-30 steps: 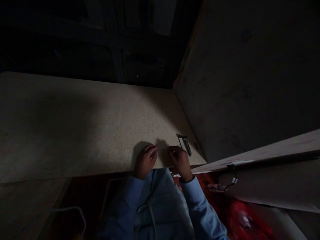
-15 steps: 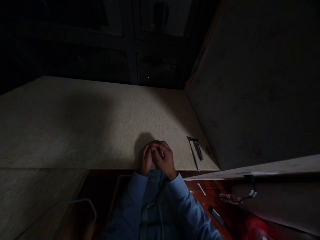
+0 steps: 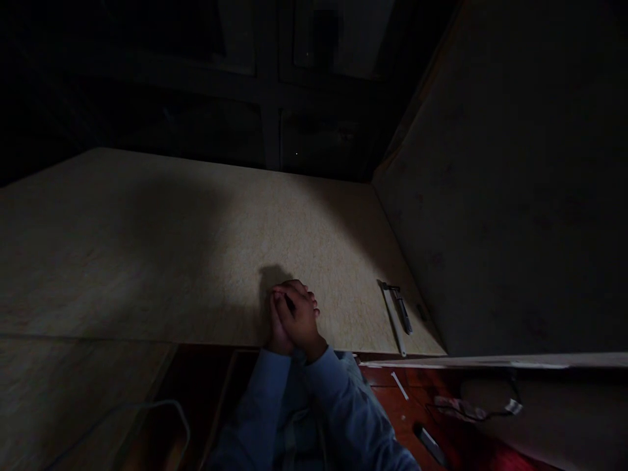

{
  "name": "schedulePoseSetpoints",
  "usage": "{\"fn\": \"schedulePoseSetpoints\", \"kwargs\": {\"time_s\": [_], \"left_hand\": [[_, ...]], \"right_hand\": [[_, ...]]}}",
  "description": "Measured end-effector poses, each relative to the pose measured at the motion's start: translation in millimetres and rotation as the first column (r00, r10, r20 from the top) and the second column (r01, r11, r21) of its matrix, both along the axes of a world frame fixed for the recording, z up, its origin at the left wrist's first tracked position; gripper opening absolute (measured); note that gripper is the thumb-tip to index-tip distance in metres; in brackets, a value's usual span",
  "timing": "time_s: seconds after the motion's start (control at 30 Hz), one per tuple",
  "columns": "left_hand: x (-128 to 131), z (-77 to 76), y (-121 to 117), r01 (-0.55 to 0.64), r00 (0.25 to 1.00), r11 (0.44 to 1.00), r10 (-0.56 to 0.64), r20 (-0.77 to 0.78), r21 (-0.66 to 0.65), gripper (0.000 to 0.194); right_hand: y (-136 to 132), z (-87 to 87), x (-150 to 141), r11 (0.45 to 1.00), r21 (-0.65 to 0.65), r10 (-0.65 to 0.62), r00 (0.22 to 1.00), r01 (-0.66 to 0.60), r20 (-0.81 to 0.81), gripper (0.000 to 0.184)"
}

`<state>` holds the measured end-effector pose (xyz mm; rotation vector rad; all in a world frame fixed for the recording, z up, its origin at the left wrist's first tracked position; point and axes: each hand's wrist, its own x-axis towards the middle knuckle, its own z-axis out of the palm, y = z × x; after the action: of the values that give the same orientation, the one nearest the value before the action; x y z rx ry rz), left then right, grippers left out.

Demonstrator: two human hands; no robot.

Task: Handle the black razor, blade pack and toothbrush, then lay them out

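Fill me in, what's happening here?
A person's left grip and right grip are clasped together at the near edge of a tabletop; no held object shows. A pale slim tool and a dark-handled tool lie to the right, near the wall, apart from both.

The counter (image 3: pixel 294 226) is beige, mottled with fine tan veining; the wall (image 3: pixel 515 196) is dark grey with faint darker blotches; the window frame (image 3: pixel 271 131) is near black; the stick (image 3: pixel 393 320) is off-white; the razor (image 3: pixel 403 314) is black with a grey handle; the sleeves (image 3: pixel 336 386) are plain blue; the trousers (image 3: pixel 300 386) are a duller blue-grey; the floor (image 3: pixel 385 400) is reddish brown; the strip (image 3: pixel 400 386) on it is white; the cord (image 3: pixel 496 413) is black with a white tag (image 3: pixel 514 407); the bundle (image 3: pixel 485 453) is deep red.
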<state>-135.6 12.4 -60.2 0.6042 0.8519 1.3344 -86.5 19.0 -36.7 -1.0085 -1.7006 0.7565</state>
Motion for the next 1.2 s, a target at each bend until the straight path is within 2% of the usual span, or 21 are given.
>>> {"fn": "schedulePoseSetpoints", "kwargs": {"time_s": [0.17, 0.5, 0.7, 0.8, 0.9, 0.97, 1.03, 1.2], "left_hand": [[3, 0.8, -7, 0.039, 0.997, 0.997, -0.035, 0.071, -0.06, 0.07], [2, 5.5, -14, 0.06, 0.992, 0.995, -0.05, 0.115, -0.08, 0.064], [2, 3.5, -11, 0.107, 0.992, 0.994, -0.103, 0.076, -0.039, 0.074], [2, 4.7, -10, 0.124, 0.968, 0.99, -0.106, 0.226, -0.068, 0.064], [3, 6.0, -11, 0.121, 0.877, 0.988, -0.06, 0.476, -0.1, 0.05], [4, 6.6, -11, 0.121, 0.822, 0.987, -0.038, 0.568, -0.108, 0.043], [4, 7.4, -11, 0.121, 0.806, 0.987, -0.034, 0.591, -0.11, 0.04], [4, 10.5, -10, 0.158, 0.829, 0.983, -0.081, 0.554, -0.093, 0.042]], "right_hand": [[-10, -3.8, 5, 0.994, 0.079, -0.08, 0.996, 0.077, 0.035, 0.028], [-14, -5.9, 7, 0.983, 0.145, -0.127, 0.989, 0.114, 0.078, 0.03], [-16, -8.0, 9, 0.98, 0.162, -0.132, 0.988, 0.117, 0.081, 0.03], [-16, -9.8, 9, 0.977, 0.178, -0.133, 0.988, 0.118, 0.078, 0.03], [-16, -10.8, 10, 0.975, 0.185, -0.139, 0.988, 0.124, 0.07, 0.03], [-16, -10.6, 10, 0.973, 0.196, -0.138, 0.989, 0.125, 0.052, 0.029], [-17, -10.0, 11, 0.97, 0.209, -0.131, 0.991, 0.123, 0.026, 0.029], [-17, -9.0, 12, 0.968, 0.216, -0.133, 0.991, 0.128, 0.01, 0.028]]}}
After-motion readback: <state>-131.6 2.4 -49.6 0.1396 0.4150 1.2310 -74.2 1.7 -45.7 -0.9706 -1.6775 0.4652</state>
